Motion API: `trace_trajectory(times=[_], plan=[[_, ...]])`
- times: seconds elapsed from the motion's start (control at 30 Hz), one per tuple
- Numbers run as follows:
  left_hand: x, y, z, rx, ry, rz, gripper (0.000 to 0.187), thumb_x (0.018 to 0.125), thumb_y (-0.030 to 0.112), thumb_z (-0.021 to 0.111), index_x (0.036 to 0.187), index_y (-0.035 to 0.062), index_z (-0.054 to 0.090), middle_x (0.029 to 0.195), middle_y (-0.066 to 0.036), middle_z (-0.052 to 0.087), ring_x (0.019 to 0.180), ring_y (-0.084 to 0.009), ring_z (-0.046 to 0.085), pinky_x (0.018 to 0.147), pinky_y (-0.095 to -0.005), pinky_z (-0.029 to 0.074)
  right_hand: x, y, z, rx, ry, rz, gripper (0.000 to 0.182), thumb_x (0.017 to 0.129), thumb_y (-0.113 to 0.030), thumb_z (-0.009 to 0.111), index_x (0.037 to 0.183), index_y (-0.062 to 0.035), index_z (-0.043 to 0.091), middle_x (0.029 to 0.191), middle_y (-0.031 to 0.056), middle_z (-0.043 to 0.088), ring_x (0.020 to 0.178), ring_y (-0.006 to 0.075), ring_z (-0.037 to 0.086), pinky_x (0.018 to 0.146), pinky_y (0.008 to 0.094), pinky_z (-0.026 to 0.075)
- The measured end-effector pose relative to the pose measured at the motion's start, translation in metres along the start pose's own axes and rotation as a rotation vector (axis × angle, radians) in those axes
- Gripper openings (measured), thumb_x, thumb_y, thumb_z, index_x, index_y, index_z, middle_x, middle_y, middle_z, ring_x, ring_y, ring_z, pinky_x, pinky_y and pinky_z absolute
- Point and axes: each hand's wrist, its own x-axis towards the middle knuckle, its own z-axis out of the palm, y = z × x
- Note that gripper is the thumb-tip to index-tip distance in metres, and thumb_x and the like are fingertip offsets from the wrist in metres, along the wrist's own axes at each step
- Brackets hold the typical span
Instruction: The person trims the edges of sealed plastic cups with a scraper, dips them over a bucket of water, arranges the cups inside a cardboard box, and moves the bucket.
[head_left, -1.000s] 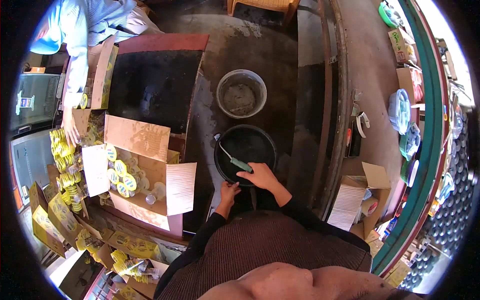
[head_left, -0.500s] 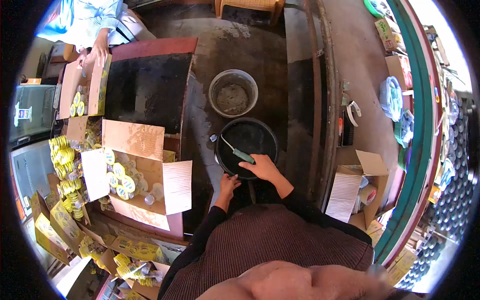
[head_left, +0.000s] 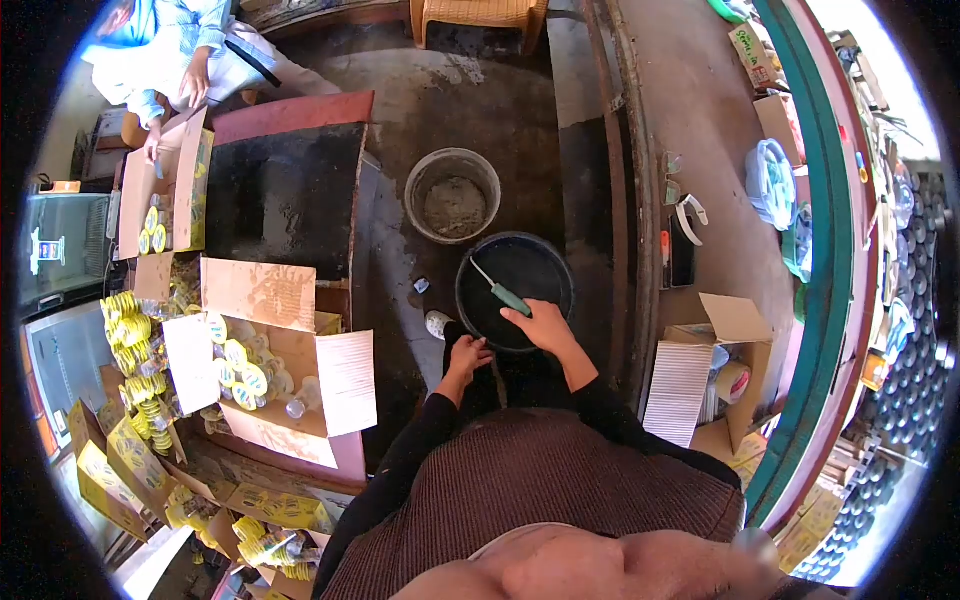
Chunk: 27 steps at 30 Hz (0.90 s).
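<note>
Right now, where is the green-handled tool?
In the head view, near the centre, the green-handled tool is in the right hand over the black tub, lower in frame than the grey bucket.

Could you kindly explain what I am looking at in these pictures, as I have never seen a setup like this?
Gladly. There is no robot: a person works with two bare hands, seen by one camera worn on their head, looking forward and down. The right hand grips a green-handled tool, its thin shaft over a black tub. The left hand is by the tub's near rim; whether it touches is unclear. Beyond the tub stands a grey bucket. To the left, by a dark tabletop, an open cardboard box holds containers with yellow-rimmed lids. Another person is at the top left.
</note>
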Motion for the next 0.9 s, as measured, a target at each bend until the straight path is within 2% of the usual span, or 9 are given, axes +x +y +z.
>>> trace_trajectory(times=[0.03, 0.1, 0.2, 0.27, 0.33, 0.67, 0.73, 0.83, 0.9], plan=[[-0.002, 0.002, 0.003, 0.000, 0.002, 0.006, 0.033, 0.088, 0.016, 0.060, 0.109, -0.0010, 0.041, 0.101, -0.015, 0.052, 0.093, -0.0318, 0.060, 0.077, -0.0440, 0.056, -0.001, -0.001, -0.003, 0.001, 0.001, -0.006, 0.059, 0.082, -0.057, 0.057, 0.077, 0.0014, 0.060, 0.074, 0.0216, 0.061, 0.075, 0.0414, 0.060, 0.066, 0.0467, 0.044], [-0.004, 0.004, 0.012, 0.063, 0.044, -0.009, 0.025, 0.090, 0.016, 0.058, 0.102, -0.0011, 0.045, 0.099, -0.015, 0.054, 0.087, -0.0291, 0.064, 0.071, -0.0378, 0.056, -0.003, -0.004, -0.010, 0.013, -0.041, 0.064, 0.057, 0.082, -0.056, 0.058, 0.077, 0.0008, 0.061, 0.071, 0.0201, 0.061, 0.072, 0.0398, 0.060, 0.065, 0.0462, 0.044], [-0.004, 0.004, 0.017, 0.081, 0.013, -0.035, 0.024, 0.090, 0.017, 0.058, 0.101, -0.0010, 0.047, 0.099, -0.015, 0.055, 0.086, -0.0292, 0.064, 0.069, -0.0381, 0.056, -0.005, -0.001, -0.015, 0.008, -0.021, 0.018, 0.055, 0.082, -0.055, 0.058, 0.078, 0.0001, 0.061, 0.070, 0.0189, 0.061, 0.071, 0.0380, 0.061, 0.064, 0.0458, 0.044], [-0.008, 0.003, 0.020, 0.089, 0.074, -0.003, 0.023, 0.090, 0.018, 0.058, 0.099, -0.0009, 0.049, 0.095, -0.015, 0.057, 0.085, -0.0289, 0.064, 0.068, -0.0379, 0.056, -0.006, -0.002, -0.018, 0.004, -0.038, 0.023, 0.055, 0.082, -0.055, 0.059, 0.078, -0.0002, 0.061, 0.070, 0.0186, 0.061, 0.071, 0.0373, 0.061, 0.063, 0.0454, 0.044], [-0.006, 0.000, 0.019, 0.076, 0.005, -0.025, 0.023, 0.091, 0.019, 0.058, 0.094, 0.0001, 0.046, 0.097, -0.017, 0.055, 0.088, -0.0306, 0.061, 0.073, -0.0438, 0.056, -0.007, -0.003, -0.020, 0.002, -0.058, 0.034, 0.054, 0.082, -0.055, 0.059, 0.078, -0.0004, 0.062, 0.070, 0.0183, 0.062, 0.070, 0.0366, 0.061, 0.063, 0.0449, 0.044], [-0.018, -0.006, 0.011, 0.014, 0.001, -0.059, 0.023, 0.090, 0.019, 0.059, 0.096, 0.0009, 0.045, 0.100, -0.016, 0.057, 0.091, -0.0320, 0.062, 0.075, -0.0438, 0.056, -0.004, -0.002, -0.013, -0.046, -0.124, -0.009, 0.058, 0.081, -0.057, 0.058, 0.080, 0.0011, 0.062, 0.073, 0.0198, 0.062, 0.073, 0.0385, 0.061, 0.064, 0.0450, 0.045], [-0.022, -0.007, 0.012, 0.030, 0.086, -0.039, 0.023, 0.092, 0.018, 0.055, 0.100, -0.0023, 0.048, 0.096, -0.019, 0.058, 0.089, -0.0317, 0.064, 0.072, -0.0400, 0.057, -0.003, -0.004, -0.010, -0.069, -0.130, -0.031, 0.059, 0.081, -0.057, 0.058, 0.080, 0.0014, 0.062, 0.074, 0.0202, 0.062, 0.073, 0.0386, 0.061, 0.065, 0.0451, 0.045], [-0.027, -0.008, 0.007, -0.037, 0.057, -0.038, 0.024, 0.092, 0.019, 0.055, 0.101, -0.0025, 0.048, 0.097, -0.019, 0.058, 0.090, -0.0321, 0.064, 0.073, -0.0401, 0.057, -0.004, -0.012, -0.010, -0.075, -0.148, -0.052, 0.058, 0.081, -0.056, 0.060, 0.081, 0.0018, 0.062, 0.074, 0.0209, 0.062, 0.074, 0.0387, 0.061, 0.065, 0.0452, 0.045], [-0.030, -0.006, 0.008, -0.029, 0.086, -0.030, 0.024, 0.092, 0.018, 0.055, 0.101, -0.0024, 0.048, 0.097, -0.019, 0.058, 0.089, -0.0319, 0.064, 0.073, -0.0401, 0.057, -0.005, -0.021, -0.012, -0.024, -0.198, -0.003, 0.057, 0.080, -0.055, 0.061, 0.080, 0.0012, 0.062, 0.073, 0.0212, 0.062, 0.074, 0.0391, 0.061, 0.065, 0.0454, 0.045]])
